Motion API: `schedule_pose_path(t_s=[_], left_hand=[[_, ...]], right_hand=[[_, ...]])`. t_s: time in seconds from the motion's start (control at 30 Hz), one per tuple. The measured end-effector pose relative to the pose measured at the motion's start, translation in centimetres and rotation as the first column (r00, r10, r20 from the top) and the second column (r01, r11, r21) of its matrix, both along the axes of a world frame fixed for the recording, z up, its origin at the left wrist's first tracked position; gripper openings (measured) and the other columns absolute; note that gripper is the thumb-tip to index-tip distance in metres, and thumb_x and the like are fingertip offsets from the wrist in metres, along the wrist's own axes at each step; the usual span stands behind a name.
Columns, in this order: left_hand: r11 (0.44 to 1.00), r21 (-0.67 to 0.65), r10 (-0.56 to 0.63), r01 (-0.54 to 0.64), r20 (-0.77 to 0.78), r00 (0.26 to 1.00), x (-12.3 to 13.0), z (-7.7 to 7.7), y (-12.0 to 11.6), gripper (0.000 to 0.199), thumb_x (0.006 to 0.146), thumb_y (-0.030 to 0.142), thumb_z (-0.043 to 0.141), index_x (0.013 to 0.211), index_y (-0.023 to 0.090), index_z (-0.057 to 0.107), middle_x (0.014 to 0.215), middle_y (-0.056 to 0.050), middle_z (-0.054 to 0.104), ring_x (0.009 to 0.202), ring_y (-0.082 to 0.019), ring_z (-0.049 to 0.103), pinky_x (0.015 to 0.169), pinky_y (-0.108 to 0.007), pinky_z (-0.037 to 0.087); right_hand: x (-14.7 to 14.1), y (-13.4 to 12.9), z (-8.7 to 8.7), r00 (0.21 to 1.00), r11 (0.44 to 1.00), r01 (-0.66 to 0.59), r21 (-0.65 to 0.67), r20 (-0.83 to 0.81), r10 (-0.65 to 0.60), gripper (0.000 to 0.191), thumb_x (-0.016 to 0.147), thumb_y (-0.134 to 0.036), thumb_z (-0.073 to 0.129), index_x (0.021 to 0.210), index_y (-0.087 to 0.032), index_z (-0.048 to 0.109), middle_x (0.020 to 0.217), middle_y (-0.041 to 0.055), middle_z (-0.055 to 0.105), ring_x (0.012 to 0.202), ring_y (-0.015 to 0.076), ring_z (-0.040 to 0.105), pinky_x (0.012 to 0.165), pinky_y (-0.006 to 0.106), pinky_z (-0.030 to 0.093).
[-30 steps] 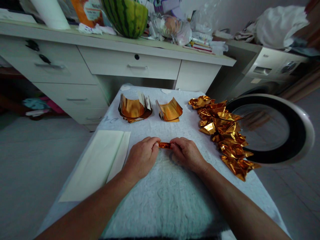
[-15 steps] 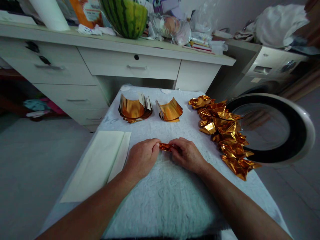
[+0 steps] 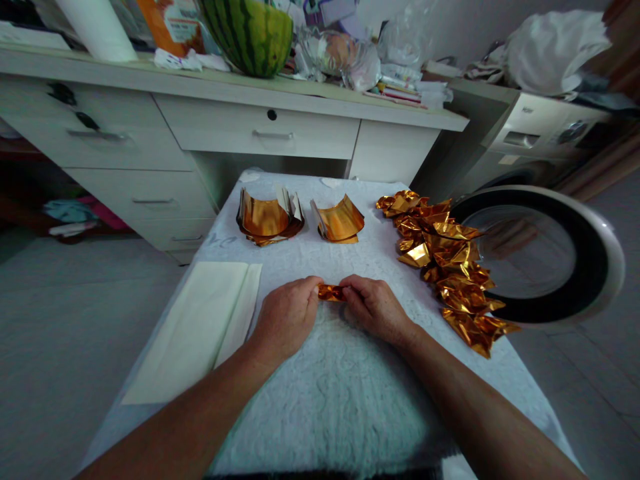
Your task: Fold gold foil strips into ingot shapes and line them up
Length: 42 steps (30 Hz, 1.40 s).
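Between my two hands is a narrow strip of shiny copper-gold foil paper (image 3: 331, 293), held level above the cloth-covered table (image 3: 330, 400). My left hand (image 3: 289, 312) pinches its left end, thumb on top. The right end is gripped by the closed fingers of my right hand (image 3: 374, 305), which hide that end. Beyond the hands lie two curved stacks of gold foil sheets, a thicker stack (image 3: 267, 219) at left and a thinner stack (image 3: 341, 220) beside it. To the right, folded gold foil pieces (image 3: 445, 260) sit in a long heap.
Pale folded paper sheets (image 3: 193, 327) lie at the table's left. A white drawer desk (image 3: 270, 133) stands behind, bearing a cut watermelon (image 3: 250, 37) and plastic bags. At right, the open round door (image 3: 555, 257) of a washing machine (image 3: 540, 133) reaches close to the foil heap.
My right hand has shifted its fingers slightly on the strip's right end. Both hands still hold the foil in nearly the same place, and the whole view has moved very slightly.
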<state>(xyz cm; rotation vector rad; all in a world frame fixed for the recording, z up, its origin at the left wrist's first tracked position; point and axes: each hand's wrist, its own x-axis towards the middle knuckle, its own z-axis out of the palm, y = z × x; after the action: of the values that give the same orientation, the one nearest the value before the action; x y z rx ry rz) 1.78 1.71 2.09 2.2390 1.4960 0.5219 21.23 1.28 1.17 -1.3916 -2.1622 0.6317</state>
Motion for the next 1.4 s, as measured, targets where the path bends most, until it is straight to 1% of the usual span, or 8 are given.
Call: schedule_pose_path(t_s=[0.2, 0.37, 0.47, 0.67, 0.83, 1.0, 1.3, 1.4], left_hand=[[1.0, -0.01, -0.005, 0.005, 0.0, 1.0, 0.15, 0.16, -0.04, 0.031, 0.099, 0.02, 0.036, 0.108, 0.019, 0.066, 0.103, -0.006, 0.075, 0.097, -0.023, 0.07, 0.085, -0.036, 0.052], [1.0, 0.007, 0.012, -0.012, -0.03, 0.999, -0.03, -0.09, 0.02, 0.03, 0.098, 0.018, 0.038, 0.11, 0.017, 0.065, 0.105, -0.008, 0.075, 0.097, -0.024, 0.07, 0.085, -0.038, 0.053], [1.0, 0.004, 0.014, -0.014, -0.041, 0.999, 0.0, -0.14, 0.06, 0.03, 0.097, 0.016, 0.039, 0.112, 0.017, 0.065, 0.107, -0.008, 0.075, 0.098, -0.025, 0.07, 0.085, -0.038, 0.053], [1.0, -0.016, 0.005, -0.007, -0.086, 0.996, 0.15, 0.19, 0.01, 0.029, 0.097, 0.016, 0.039, 0.111, 0.019, 0.064, 0.102, -0.007, 0.075, 0.096, -0.023, 0.071, 0.084, -0.035, 0.053], [0.999, -0.037, -0.009, 0.005, -0.111, 0.994, 0.27, 0.43, -0.1, 0.028, 0.096, 0.014, 0.038, 0.108, 0.019, 0.063, 0.094, -0.006, 0.075, 0.089, -0.022, 0.071, 0.078, -0.032, 0.051], [0.999, -0.035, -0.006, 0.002, -0.11, 0.994, 0.44, 0.44, -0.22, 0.029, 0.097, 0.013, 0.037, 0.109, 0.017, 0.063, 0.099, -0.008, 0.075, 0.091, -0.022, 0.071, 0.079, -0.033, 0.051], [1.0, 0.002, -0.014, 0.014, -0.146, 0.989, 0.62, -0.3, -0.33, 0.031, 0.097, 0.014, 0.036, 0.115, 0.017, 0.061, 0.1, -0.008, 0.076, 0.092, -0.021, 0.072, 0.081, -0.032, 0.052], [1.0, 0.012, 0.018, -0.016, -0.163, 0.986, 0.77, -0.44, -0.4, 0.035, 0.098, 0.015, 0.035, 0.125, 0.017, 0.057, 0.099, -0.009, 0.076, 0.089, -0.022, 0.072, 0.077, -0.033, 0.053]], right_hand=[[-0.04, 0.02, -0.05, 1.0, 1.0, 0.0, 0.027, 0.019, -0.001, 0.02, 0.096, -0.02, 0.044, 0.095, -0.019, 0.064, 0.078, 0.0023, 0.068, 0.069, 0.0137, 0.061, 0.065, 0.024, 0.042], [-0.04, -0.01, -0.01, 0.999, 0.999, 0.05, 0.01, 0.014, -0.05, 0.017, 0.094, -0.022, 0.047, 0.098, -0.019, 0.063, 0.076, 0.0018, 0.067, 0.066, 0.0139, 0.06, 0.063, 0.024, 0.041], [-0.04, -0.01, -0.1, 0.999, 0.999, 0.034, 0.013, 0.005, -0.034, 0.018, 0.095, -0.021, 0.045, 0.097, -0.019, 0.062, 0.08, 0.0023, 0.068, 0.069, 0.014, 0.061, 0.065, 0.024, 0.042], [0.01, -0.04, -0.34, 1.0, 0.999, 0.019, 0.025, 0.001, -0.019, 0.017, 0.095, -0.019, 0.045, 0.095, -0.019, 0.061, 0.08, 0.0016, 0.067, 0.069, 0.0136, 0.06, 0.065, 0.023, 0.041], [0.06, -0.04, -0.22, 1.0, 0.999, 0.016, 0.032, 0.001, -0.017, 0.017, 0.094, -0.019, 0.044, 0.094, -0.019, 0.061, 0.077, 0.0013, 0.066, 0.066, 0.0132, 0.059, 0.063, 0.023, 0.041], [-0.01, -0.03, -0.18, 0.999, 0.999, 0.036, 0.033, -0.012, -0.036, 0.019, 0.094, -0.02, 0.043, 0.093, -0.019, 0.062, 0.075, 0.0009, 0.065, 0.063, 0.0127, 0.058, 0.061, 0.023, 0.04], [0.01, -0.04, -0.4, 0.998, 0.996, 0.066, 0.053, -0.023, -0.065, 0.017, 0.094, -0.021, 0.044, 0.089, -0.019, 0.061, 0.07, 0.0, 0.063, 0.059, 0.012, 0.056, 0.059, 0.022, 0.039], [-0.01, 0.01, -0.53, 0.998, 0.995, 0.066, 0.076, -0.016, -0.065, 0.017, 0.094, -0.021, 0.046, 0.089, -0.019, 0.062, 0.069, -0.0002, 0.063, 0.059, 0.0116, 0.056, 0.058, 0.022, 0.038]])
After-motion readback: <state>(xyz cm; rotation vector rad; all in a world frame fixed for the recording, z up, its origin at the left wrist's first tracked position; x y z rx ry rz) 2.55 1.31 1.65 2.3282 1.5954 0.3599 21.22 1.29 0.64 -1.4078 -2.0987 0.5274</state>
